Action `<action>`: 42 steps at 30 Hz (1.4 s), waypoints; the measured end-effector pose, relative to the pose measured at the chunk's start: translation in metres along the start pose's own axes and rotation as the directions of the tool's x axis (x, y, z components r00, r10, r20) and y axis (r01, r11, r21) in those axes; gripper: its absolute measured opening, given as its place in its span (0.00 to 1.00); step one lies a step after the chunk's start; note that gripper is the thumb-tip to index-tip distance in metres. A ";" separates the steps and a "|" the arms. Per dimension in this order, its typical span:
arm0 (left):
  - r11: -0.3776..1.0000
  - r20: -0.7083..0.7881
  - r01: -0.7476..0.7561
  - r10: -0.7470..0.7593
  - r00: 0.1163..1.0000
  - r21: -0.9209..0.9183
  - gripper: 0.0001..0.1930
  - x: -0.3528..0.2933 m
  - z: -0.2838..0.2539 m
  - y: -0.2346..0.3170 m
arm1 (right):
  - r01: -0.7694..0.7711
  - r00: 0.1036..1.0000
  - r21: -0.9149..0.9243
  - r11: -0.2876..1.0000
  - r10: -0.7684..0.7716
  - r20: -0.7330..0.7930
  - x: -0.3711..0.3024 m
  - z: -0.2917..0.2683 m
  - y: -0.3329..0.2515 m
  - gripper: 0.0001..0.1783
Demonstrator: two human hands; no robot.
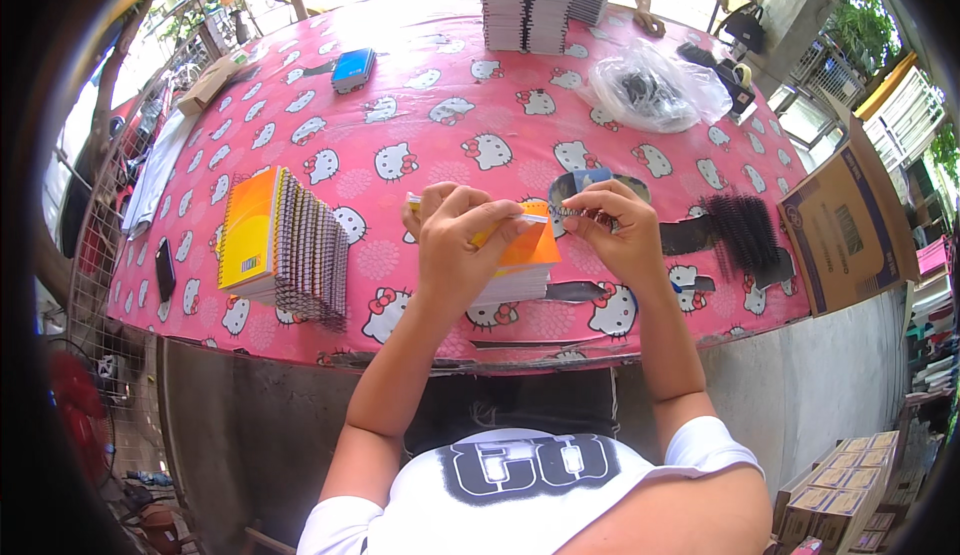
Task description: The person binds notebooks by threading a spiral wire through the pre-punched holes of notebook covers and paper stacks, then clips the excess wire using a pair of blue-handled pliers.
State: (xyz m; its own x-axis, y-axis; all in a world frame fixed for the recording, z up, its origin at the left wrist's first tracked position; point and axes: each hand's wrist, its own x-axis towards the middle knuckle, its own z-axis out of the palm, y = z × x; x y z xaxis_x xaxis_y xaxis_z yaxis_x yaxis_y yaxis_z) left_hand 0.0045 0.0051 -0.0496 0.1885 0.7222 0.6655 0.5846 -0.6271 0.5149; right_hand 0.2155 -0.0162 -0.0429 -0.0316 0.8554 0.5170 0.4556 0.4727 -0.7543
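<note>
Near the table's front edge, my left hand (455, 235) is closed on a notebook with a yellow-orange cover, pinching its pale edge between thumb and fingers. The notebook is mostly hidden by the hand. Just to its right, my right hand (618, 225) pinches a dark spiral binding coil (582, 215), whose end is close to the notebook's edge. Whether the coil is threaded into the holes cannot be seen. Under the hands lies a stack of notebooks with an orange cover (532, 248) and white page edges (515, 285). Behind my right hand is a round dish-like thing (632, 189) with a blue piece at it.
At left stands a stack of spiral notebooks (255, 235), with a phone (165, 270) beyond it. Loose black coils (742, 233) and a cardboard box (845, 220) are at right. Farther back are a plastic bag (655, 90), tall notebook stacks (530, 5) and another person's hand (649, 23).
</note>
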 end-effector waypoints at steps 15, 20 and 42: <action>0.999 -0.060 0.035 -0.036 0.998 -0.025 0.10 -0.004 0.006 0.001 | 0.045 0.978 -0.113 0.993 -0.021 0.206 0.012 0.004 -0.021 0.07; 0.995 -0.041 0.038 -0.034 0.999 0.088 0.10 -0.005 0.001 0.002 | 0.161 0.981 -0.199 0.967 -0.136 0.135 0.009 0.013 -0.023 0.13; 0.999 -0.073 -0.005 0.009 0.997 0.053 0.10 -0.005 0.001 -0.002 | 0.119 0.981 -0.261 0.958 -0.072 0.182 0.018 0.022 -0.042 0.07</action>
State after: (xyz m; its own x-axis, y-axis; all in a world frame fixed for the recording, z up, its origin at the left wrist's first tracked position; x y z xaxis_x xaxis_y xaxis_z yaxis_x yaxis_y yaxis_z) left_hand 0.0032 0.0034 -0.0546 0.1357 0.6933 0.7078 0.6245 -0.6145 0.4821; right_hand 0.1761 -0.0159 -0.0114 -0.2260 0.8432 0.4878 0.6645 0.4996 -0.5557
